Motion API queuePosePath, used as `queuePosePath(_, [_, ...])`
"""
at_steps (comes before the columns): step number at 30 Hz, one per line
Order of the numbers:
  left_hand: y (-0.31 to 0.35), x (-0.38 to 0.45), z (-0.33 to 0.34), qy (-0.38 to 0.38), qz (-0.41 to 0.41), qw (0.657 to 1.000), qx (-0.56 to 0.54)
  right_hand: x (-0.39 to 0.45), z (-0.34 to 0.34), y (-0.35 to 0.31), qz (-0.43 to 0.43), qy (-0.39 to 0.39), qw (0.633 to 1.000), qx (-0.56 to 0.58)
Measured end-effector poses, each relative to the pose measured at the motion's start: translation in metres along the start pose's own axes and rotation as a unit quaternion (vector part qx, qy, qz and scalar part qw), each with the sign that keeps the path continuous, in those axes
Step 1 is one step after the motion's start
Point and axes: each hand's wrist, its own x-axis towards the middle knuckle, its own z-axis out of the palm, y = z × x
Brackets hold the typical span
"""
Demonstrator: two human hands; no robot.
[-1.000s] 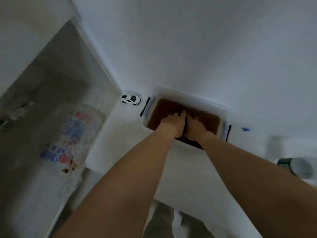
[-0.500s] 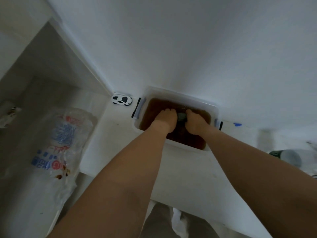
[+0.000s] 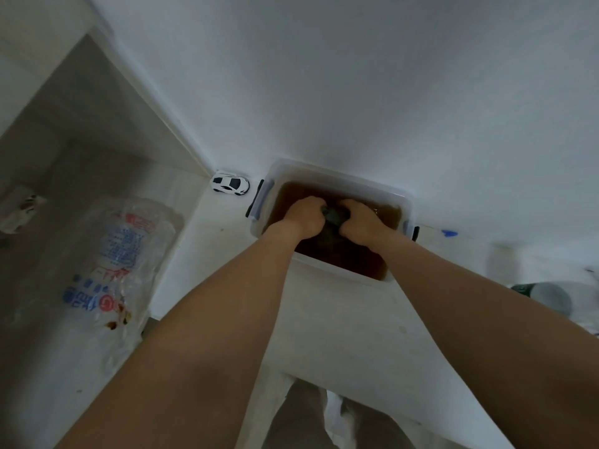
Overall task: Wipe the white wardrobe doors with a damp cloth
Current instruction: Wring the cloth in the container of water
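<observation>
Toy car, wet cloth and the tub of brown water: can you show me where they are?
toy car (image 3: 230, 184), head view, on its white roof.
cloth (image 3: 334, 214), head view, on the dark bunch between the two hands.
tub (image 3: 337, 273), head view, on its near white rim.

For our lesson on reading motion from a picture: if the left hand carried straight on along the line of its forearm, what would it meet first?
The left hand, gripping the dark cloth over the brown water, points toward the tub's far wall. It would probably meet that wall first, then the white surface behind, though depth is unclear.
</observation>
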Motion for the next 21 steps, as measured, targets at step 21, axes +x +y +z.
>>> queuePosePath(21, [-0.003,-0.014,0.018,-0.048,0.015,0.986,0.156,-0.002,0.015,-0.003,-0.103,0.009,0.986,-0.134])
